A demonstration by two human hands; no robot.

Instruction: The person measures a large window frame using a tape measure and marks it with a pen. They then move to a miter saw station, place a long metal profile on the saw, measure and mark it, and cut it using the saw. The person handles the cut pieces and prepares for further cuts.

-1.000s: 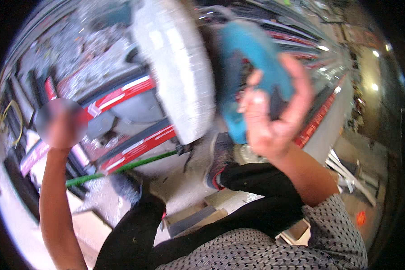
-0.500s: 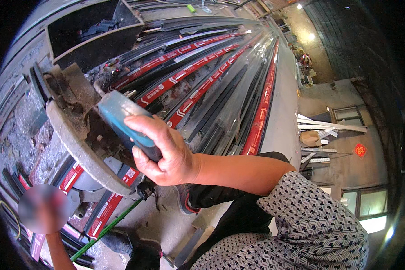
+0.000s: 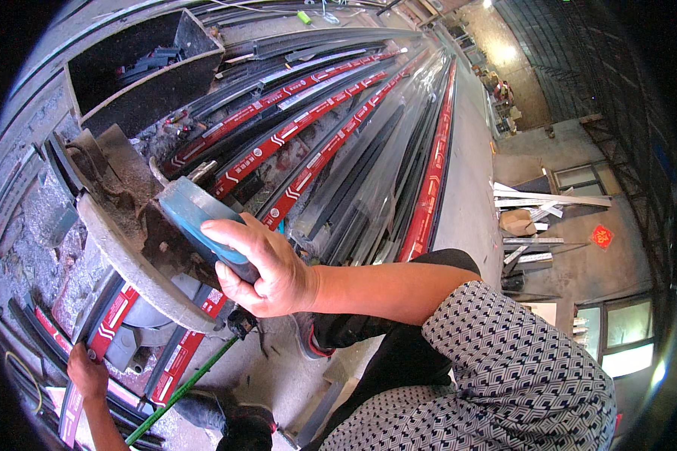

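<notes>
My right hand [image 3: 271, 274] is closed around the teal handle [image 3: 199, 214] of a cut-off saw. The saw's curved, dusty grey blade guard [image 3: 135, 259] sweeps down in front of it, hiding the blade. At the lower left, my left hand [image 3: 88, 370] is wrapped round a dark profile bar with red printed film [image 3: 115, 316], which runs in under the guard. Its fingers show only in part. A second red-filmed bar [image 3: 177, 364] lies to the right of the first, below the guard.
Long black and red-filmed profiles [image 3: 308, 173] fan out across the floor ahead. A dark open bin [image 3: 158, 86] with offcuts stands at the far left. A green cord or rod [image 3: 184, 387] slants near my shoes [image 3: 201, 408]. White strips [image 3: 553, 199] are piled at the right.
The whole view has shifted slightly. My right hand remains on the saw handle, with the saw at about the same height. My left hand, blurred before, now shows plainly on the profile bar.
</notes>
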